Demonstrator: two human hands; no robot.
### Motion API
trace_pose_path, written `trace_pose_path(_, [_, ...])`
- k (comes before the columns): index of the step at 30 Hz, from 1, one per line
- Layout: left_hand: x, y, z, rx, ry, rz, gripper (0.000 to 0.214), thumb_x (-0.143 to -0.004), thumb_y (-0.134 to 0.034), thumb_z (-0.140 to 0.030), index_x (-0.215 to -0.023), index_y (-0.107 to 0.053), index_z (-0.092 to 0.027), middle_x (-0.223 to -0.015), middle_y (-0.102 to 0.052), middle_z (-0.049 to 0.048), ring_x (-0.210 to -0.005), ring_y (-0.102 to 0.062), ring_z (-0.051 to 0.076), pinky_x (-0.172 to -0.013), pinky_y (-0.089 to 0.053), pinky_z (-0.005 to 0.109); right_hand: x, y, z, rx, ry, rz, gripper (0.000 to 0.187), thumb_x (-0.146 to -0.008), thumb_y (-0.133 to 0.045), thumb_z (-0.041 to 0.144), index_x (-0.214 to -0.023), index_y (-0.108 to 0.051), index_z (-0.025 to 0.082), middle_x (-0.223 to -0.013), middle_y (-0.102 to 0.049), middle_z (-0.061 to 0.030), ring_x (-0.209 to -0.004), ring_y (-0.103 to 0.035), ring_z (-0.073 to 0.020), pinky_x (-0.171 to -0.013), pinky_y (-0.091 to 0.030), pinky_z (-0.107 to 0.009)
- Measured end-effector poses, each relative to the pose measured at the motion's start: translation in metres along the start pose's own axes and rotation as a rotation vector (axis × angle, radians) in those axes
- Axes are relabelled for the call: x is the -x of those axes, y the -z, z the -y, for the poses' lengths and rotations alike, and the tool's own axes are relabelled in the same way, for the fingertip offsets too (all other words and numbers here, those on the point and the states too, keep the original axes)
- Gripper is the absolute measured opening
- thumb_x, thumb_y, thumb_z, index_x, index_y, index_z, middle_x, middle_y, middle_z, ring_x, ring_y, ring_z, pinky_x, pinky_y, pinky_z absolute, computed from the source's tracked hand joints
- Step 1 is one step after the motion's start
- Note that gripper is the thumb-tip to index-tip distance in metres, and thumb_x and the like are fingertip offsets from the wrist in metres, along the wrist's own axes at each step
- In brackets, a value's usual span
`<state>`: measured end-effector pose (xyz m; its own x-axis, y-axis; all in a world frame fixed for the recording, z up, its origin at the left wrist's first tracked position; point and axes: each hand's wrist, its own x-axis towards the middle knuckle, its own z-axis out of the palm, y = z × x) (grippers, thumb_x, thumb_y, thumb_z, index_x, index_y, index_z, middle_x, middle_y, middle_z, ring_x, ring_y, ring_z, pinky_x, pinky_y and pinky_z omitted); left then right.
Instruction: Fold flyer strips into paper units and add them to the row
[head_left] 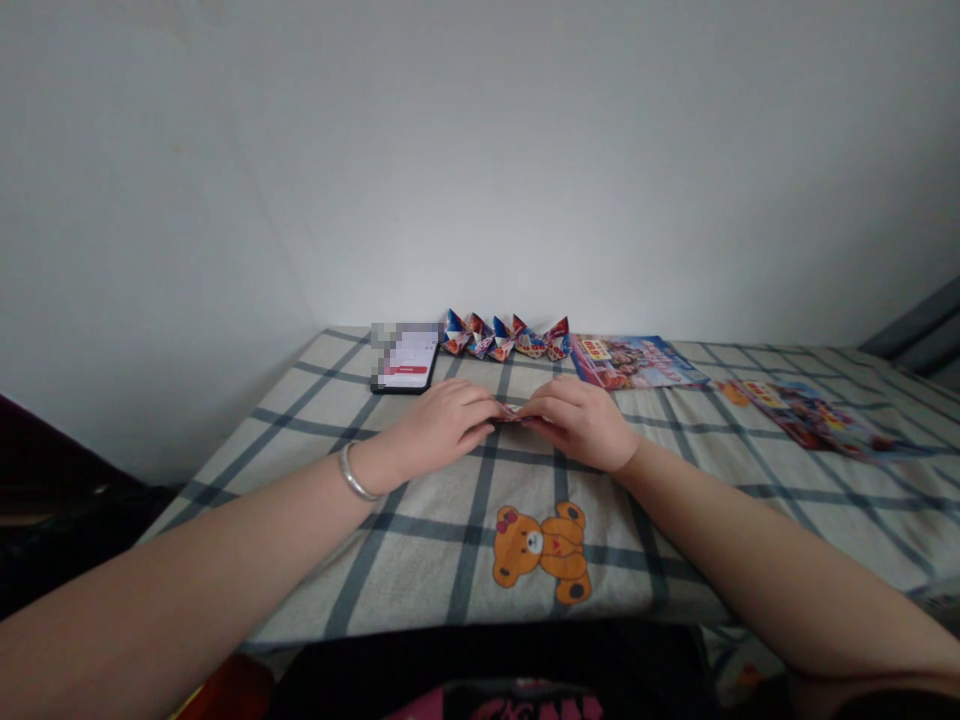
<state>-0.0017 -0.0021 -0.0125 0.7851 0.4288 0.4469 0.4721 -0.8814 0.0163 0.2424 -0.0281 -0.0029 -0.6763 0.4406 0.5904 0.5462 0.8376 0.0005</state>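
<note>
Between my two hands is a small folded piece of printed paper, mostly hidden by my fingers. My left hand pinches its left end, thumb below and fingers on top. On the other end, my right hand closes in the same kind of pinch. Just beyond the hands stands a row of folded paper shapes in blue, red and white, with pointed corners. A silver bangle circles my left wrist.
A phone with a lit screen lies left of the paper shapes. To the right are a colourful printed leaflet and a second leaflet. A checked cloth with a bear print covers the surface, which meets a white wall.
</note>
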Motion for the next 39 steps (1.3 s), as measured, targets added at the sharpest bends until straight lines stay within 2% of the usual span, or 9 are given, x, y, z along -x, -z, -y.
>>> trace_pose_path(6, [0.0,-0.005,0.003,0.02,-0.019,0.023,0.011,-0.092,-0.058,-0.021,-0.099,-0.066,-0.02,-0.102,-0.067,0.0047,-0.098,-0.06,0.021,-0.089,-0.047,0.038,-0.004,-0.006,0.004,-0.02,-0.007,0.106,0.014,-0.093,-0.057,0.029,-0.085,-0.065,0.02,-0.083,-0.068,-0.0046,-0.077,-0.061,-0.0171,-0.068,-0.046,-0.028])
trace_pose_path(12, [0.001,-0.007,0.004,0.052,-0.073,0.079,0.015,-0.093,-0.055,-0.025,-0.099,-0.069,-0.022,-0.101,-0.067,0.0051,-0.097,-0.06,0.02,-0.089,-0.048,0.038,-0.008,-0.008,0.002,-0.07,0.055,0.197,0.012,-0.091,-0.061,0.028,-0.086,-0.07,0.022,-0.085,-0.071,-0.0047,-0.085,-0.062,-0.0191,-0.078,-0.049,-0.032])
trace_pose_path(20, [0.001,0.005,0.001,0.148,-0.113,0.129,0.019,-0.09,-0.055,-0.02,-0.101,-0.07,-0.023,-0.107,-0.065,0.0062,-0.106,-0.057,0.022,-0.098,-0.046,0.039,-0.007,-0.006,-0.002,-0.119,0.065,0.252,0.014,-0.091,-0.059,0.022,-0.093,-0.072,0.022,-0.092,-0.072,-0.0048,-0.093,-0.062,-0.0198,-0.086,-0.049,-0.035])
trace_pose_path(27, [0.004,0.008,0.002,0.275,-0.135,0.213,0.022,-0.086,-0.063,-0.022,-0.107,-0.068,-0.026,-0.128,-0.06,0.0064,-0.118,-0.056,0.021,-0.105,-0.043,0.037,-0.009,-0.002,0.0,-0.165,0.127,0.271,0.018,-0.088,-0.057,0.017,-0.089,-0.073,0.023,-0.087,-0.072,-0.0037,-0.091,-0.063,-0.0192,-0.087,-0.049,-0.036])
trace_pose_path(34, [0.006,0.003,0.005,0.353,-0.125,0.199,0.022,-0.084,-0.062,-0.018,-0.104,-0.069,-0.024,-0.127,-0.059,0.0074,-0.12,-0.056,0.021,-0.106,-0.043,0.037,-0.006,-0.006,-0.008,-0.249,0.002,0.258,0.007,-0.086,-0.064,0.016,-0.087,-0.07,0.02,-0.089,-0.07,-0.0049,-0.09,-0.063,-0.0186,-0.087,-0.047,-0.034])
trace_pose_path(39, [0.006,0.002,0.01,0.395,-0.157,0.192,0.025,-0.087,-0.056,-0.013,-0.1,-0.073,-0.025,-0.123,-0.06,0.006,-0.113,-0.059,0.019,-0.103,-0.045,0.034,-0.006,-0.009,-0.005,-0.248,-0.069,0.233,0.005,-0.084,-0.065,0.016,-0.081,-0.066,0.019,-0.082,-0.068,-0.0041,-0.082,-0.061,-0.0175,-0.081,-0.045,-0.032])
